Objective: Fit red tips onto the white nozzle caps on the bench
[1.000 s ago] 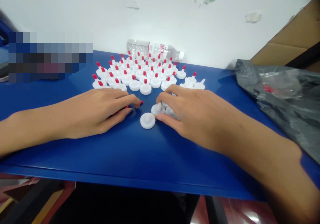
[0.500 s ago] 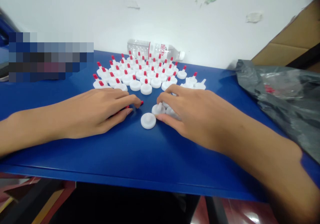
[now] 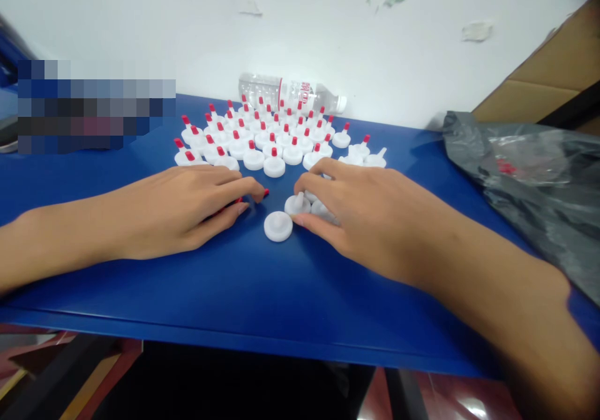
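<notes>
My left hand (image 3: 192, 207) rests low over the blue table, palm down, its thumb and forefinger apart. Small red tips (image 3: 267, 192) peek out by its forefinger and from under the fingers. My right hand (image 3: 370, 214) arches over several white nozzle caps without red tips, partly hidden beneath it. Its thumb and forefinger stand apart around one bare-nozzled cap (image 3: 297, 205). Just left of the right thumb lies a single white cap (image 3: 278, 227). Beyond both hands stand many white caps with red tips (image 3: 274, 165), nozzles up and packed in rows.
A clear plastic bottle (image 3: 290, 94) lies on its side against the wall behind the caps. Grey plastic sheeting (image 3: 515, 189) with a clear bag on it covers the right side, beside a cardboard box (image 3: 529, 64). The blue table's front edge (image 3: 262, 342) runs below my hands.
</notes>
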`<state>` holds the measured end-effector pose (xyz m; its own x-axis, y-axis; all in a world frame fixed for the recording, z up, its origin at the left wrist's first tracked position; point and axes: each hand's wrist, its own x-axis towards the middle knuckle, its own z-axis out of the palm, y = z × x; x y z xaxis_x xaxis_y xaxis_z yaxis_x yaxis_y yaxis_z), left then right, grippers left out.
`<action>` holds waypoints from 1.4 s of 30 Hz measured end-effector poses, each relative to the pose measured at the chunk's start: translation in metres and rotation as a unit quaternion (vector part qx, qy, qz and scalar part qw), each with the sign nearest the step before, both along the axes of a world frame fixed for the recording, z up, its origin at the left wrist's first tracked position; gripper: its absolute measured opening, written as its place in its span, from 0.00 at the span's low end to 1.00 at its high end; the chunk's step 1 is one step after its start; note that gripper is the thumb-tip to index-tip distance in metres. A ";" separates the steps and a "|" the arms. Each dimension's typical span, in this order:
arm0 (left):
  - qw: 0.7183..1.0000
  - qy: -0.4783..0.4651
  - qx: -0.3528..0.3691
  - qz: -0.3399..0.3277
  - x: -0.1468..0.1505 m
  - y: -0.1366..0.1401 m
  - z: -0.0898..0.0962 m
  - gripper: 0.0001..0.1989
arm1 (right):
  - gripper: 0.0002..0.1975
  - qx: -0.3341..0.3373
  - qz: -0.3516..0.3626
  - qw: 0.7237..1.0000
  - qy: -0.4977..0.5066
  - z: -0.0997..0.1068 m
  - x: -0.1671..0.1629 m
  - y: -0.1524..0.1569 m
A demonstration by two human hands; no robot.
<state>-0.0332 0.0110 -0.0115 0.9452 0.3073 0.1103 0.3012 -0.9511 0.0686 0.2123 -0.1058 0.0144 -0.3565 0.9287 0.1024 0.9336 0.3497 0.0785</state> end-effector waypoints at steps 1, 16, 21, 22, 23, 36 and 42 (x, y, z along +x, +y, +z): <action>1.000 0.000 -0.004 0.003 0.000 -0.001 0.001 0.19 | 0.14 0.001 0.000 1.000 -0.001 0.000 0.000 0.000; 1.000 -0.014 -0.005 -0.014 -0.001 0.004 -0.001 0.19 | 0.16 -0.023 0.005 1.000 0.003 0.002 0.001 -0.001; 1.000 -0.011 0.001 -0.018 -0.002 0.005 -0.002 0.18 | 0.15 -0.011 -0.004 1.000 -0.008 0.003 -0.002 0.000; 1.000 -0.004 0.001 -0.012 -0.003 0.005 -0.003 0.18 | 0.15 -0.009 -0.005 1.000 -0.012 0.003 -0.002 0.000; 1.000 -0.011 0.006 -0.020 -0.003 0.005 -0.003 0.18 | 0.15 -0.009 -0.006 1.000 -0.016 0.003 -0.003 0.000; 0.999 -0.023 -0.022 -0.011 -0.002 0.006 -0.006 0.17 | 0.15 0.002 0.010 1.000 -0.019 -0.001 -0.005 0.002; 0.999 -0.039 -0.015 -0.021 -0.001 0.005 -0.007 0.16 | 0.16 0.052 0.000 0.998 -0.033 0.003 -0.007 0.003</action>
